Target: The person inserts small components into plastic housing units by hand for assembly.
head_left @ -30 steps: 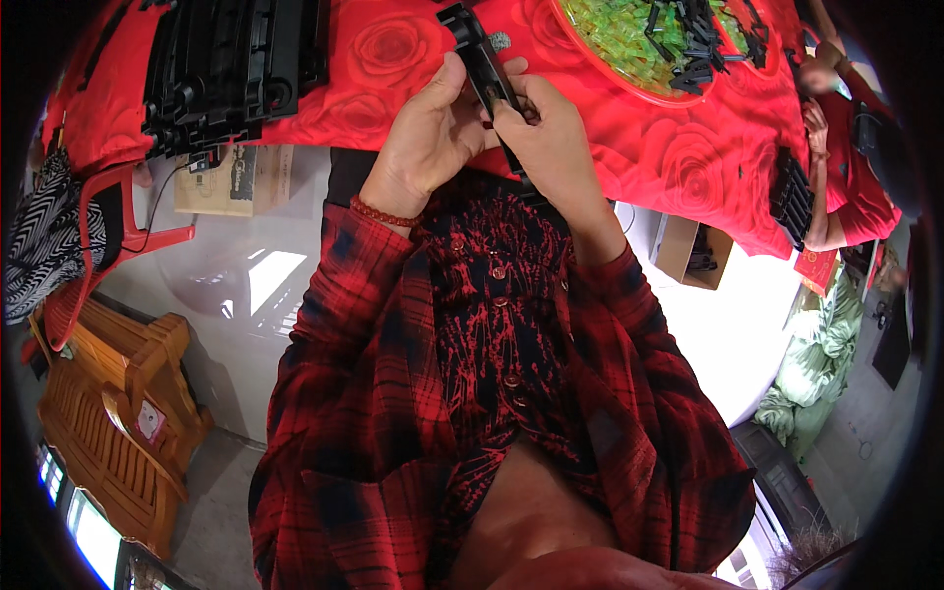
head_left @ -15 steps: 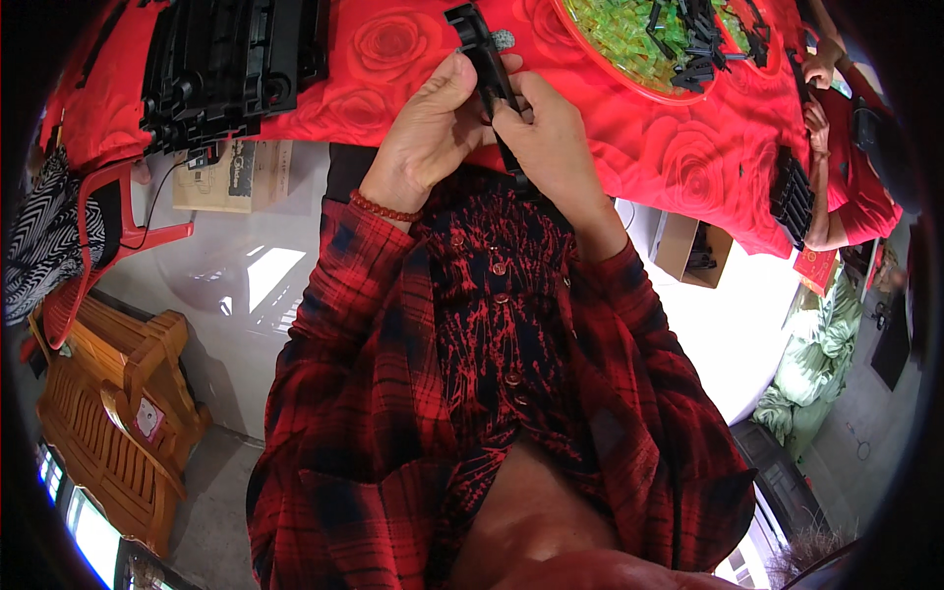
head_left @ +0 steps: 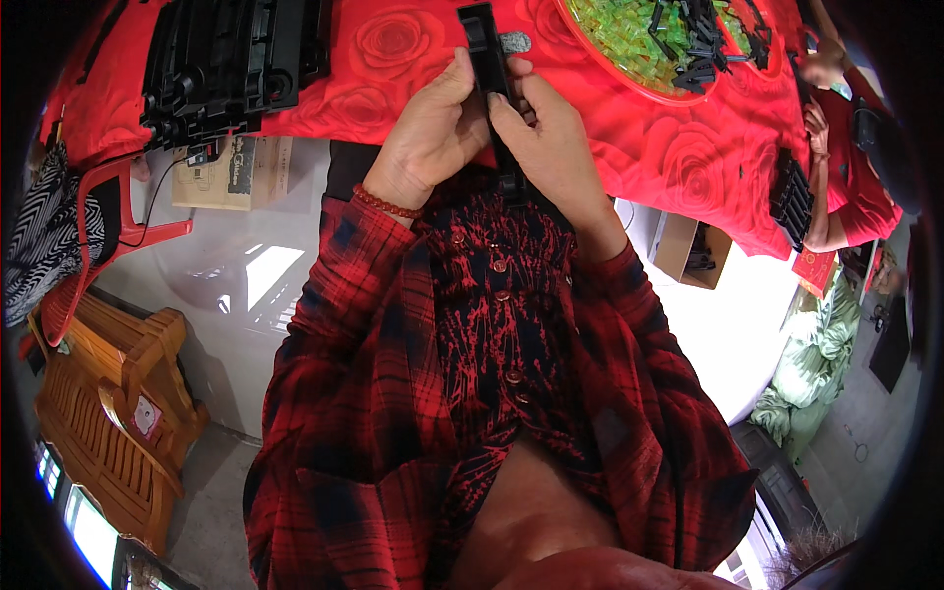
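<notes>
Between my two hands, over the table's near edge, is a long narrow black plastic part (head_left: 484,61), its far end pointing away from me. My left hand (head_left: 431,128) grips it from the left, thumb raised along its side. My right hand (head_left: 551,138) is closed round it from the right, with the thumb pressed on its upper face. The near end of the part hangs down in front of my shirt. Just beyond my fingers a small grey patterned piece (head_left: 515,42) lies on the red cloth; its kind I cannot make out.
Stacked long black plastic parts (head_left: 221,69) lie at the left on the red rose-patterned tablecloth (head_left: 393,44). A red-rimmed basin (head_left: 678,96) at the upper right holds green-yellow translucent pieces and black strips. Another person's arm (head_left: 818,187) rests at the right edge, beside black parts (head_left: 790,202).
The black part has turned slightly in my hands, showing its hollow face, and its far end has shifted a little to the right. My hands have barely moved.
</notes>
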Demonstrator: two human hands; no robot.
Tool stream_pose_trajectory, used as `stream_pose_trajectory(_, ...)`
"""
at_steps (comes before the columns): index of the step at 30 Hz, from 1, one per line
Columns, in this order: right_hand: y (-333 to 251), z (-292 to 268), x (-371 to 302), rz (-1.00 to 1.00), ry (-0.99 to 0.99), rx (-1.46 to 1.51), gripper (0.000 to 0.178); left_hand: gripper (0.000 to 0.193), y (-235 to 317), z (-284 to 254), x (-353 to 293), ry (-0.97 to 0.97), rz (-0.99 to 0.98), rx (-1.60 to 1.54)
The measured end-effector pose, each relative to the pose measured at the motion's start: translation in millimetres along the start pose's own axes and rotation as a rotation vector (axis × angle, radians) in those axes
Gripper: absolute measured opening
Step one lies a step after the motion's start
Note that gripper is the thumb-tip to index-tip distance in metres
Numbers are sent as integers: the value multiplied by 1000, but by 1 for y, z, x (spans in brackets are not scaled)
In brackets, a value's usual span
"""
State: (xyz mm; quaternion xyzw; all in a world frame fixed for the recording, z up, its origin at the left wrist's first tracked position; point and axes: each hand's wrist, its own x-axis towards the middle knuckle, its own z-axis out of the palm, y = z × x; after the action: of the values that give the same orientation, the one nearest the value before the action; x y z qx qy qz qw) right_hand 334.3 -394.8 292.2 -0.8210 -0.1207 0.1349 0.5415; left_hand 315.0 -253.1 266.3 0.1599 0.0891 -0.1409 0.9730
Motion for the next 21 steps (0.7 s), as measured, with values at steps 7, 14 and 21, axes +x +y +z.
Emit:
stream_pose_trajectory(7,4,1,-3,-2,59,-69,30,41,-8,-5,4,-83,95,35)
stream_pose_trajectory(14,-2,-7,-11,-13,-61,258,31,50,4,-23,11,-161,15,-189)
stream_pose_trajectory(21,1,-8,-9,-1,-117,263,35,49,4,-29,10,-124,-13,-310)
